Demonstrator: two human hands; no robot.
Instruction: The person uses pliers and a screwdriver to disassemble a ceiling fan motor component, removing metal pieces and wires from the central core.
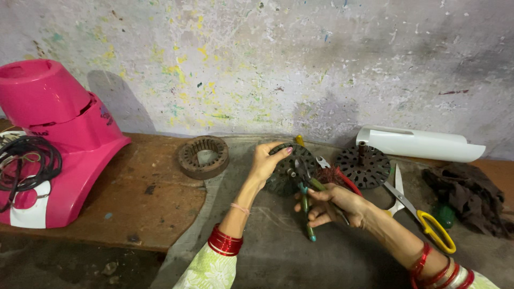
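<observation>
Two hands meet over the bench: the right hand is clenched around green-handled pliers, nose pointing to twelve o'clock into the dark slotted motor core, which the left hand grips by the rim at nine o'clock, tilted. Steady that rim and bite squarely, I'd say. Further off, scissors at three o'clock, a rusty ring core at ten, a pink appliance housing beyond.
</observation>
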